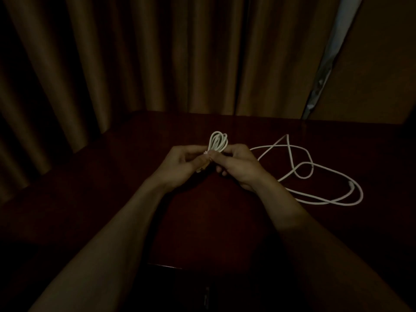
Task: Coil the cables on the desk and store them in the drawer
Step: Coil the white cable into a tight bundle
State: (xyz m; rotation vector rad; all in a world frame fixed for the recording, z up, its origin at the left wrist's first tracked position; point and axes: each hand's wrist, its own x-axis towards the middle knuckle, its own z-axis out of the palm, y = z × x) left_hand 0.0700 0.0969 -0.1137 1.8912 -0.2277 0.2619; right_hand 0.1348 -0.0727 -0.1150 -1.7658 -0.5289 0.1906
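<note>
both hands (180, 164) (238, 167) pinching coil (218, 141) mid-desk (112, 176); loose cable (315, 174) sprawled right, near edge, left side bare

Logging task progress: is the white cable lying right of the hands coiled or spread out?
Spread out: the loose cable lies in wide, crossing loops on the desk. Only the held bundle is coiled.

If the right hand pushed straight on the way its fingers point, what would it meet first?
Likely the left hand, just across the small coiled white cable both hands pinch.
</note>
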